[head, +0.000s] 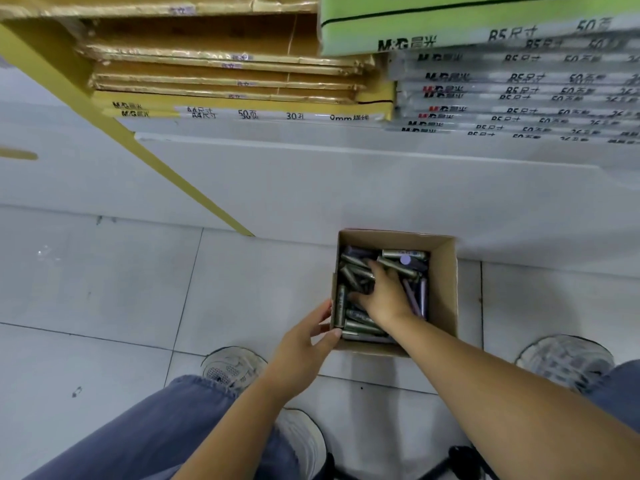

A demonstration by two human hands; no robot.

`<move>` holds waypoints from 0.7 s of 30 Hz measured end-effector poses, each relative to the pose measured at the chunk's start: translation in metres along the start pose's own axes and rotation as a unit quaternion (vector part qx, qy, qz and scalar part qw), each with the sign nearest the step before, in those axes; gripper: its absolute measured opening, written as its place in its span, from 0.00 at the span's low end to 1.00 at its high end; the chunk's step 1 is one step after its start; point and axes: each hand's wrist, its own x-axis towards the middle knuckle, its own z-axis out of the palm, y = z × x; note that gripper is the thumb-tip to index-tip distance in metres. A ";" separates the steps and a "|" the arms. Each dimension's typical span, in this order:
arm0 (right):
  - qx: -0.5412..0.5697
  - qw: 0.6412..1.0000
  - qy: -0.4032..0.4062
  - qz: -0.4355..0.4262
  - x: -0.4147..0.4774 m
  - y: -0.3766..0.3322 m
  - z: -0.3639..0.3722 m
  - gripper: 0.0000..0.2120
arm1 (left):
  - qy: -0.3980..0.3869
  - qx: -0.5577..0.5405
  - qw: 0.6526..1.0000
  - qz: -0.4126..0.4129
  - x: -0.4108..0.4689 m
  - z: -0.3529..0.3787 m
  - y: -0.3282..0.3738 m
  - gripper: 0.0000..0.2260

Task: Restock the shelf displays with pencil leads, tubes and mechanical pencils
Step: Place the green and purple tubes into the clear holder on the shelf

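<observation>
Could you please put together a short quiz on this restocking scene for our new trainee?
1. True or false: the cardboard box stands on the tiled floor.
2. Where is the right hand?
A. On a shelf
B. Inside the box, among the tubes
C. On a shoe
3. Short answer: which hand grips the box's rim?

Key
1. True.
2. B.
3. The left hand, at the near left corner.
</observation>
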 end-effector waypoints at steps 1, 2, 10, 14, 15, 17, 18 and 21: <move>-0.012 1.000 0.003 0.001 0.001 0.001 0.001 0.36 | -0.001 -0.002 1.000 -0.002 0.000 0.000 -0.001 0.22; -0.022 1.000 0.012 -0.001 0.001 0.002 0.003 0.34 | -0.001 -0.006 1.000 -0.004 0.000 0.001 -0.001 0.23; -0.159 0.981 0.079 -0.083 0.005 0.000 0.001 0.29 | -0.002 -0.017 1.000 -0.006 0.003 0.001 -0.007 0.23; -0.164 0.982 0.016 -0.088 0.013 -0.005 0.001 0.27 | -0.005 -0.022 1.000 -0.008 0.004 0.000 -0.008 0.22; -0.147 0.986 -0.011 -0.079 0.015 -0.006 0.003 0.27 | -0.005 -0.022 1.000 -0.008 0.004 0.000 -0.007 0.23; -0.119 0.990 -0.038 -0.061 0.017 -0.008 0.005 0.25 | -0.005 -0.024 1.000 -0.009 0.003 0.000 -0.007 0.23; -0.108 0.992 -0.041 -0.049 0.019 -0.009 0.005 0.24 | -0.005 -0.024 1.000 -0.011 0.003 0.000 -0.007 0.23; -0.047 0.998 -0.045 -0.003 0.023 -0.010 0.005 0.19 | -0.007 -0.022 1.000 -0.010 0.002 0.000 -0.006 0.23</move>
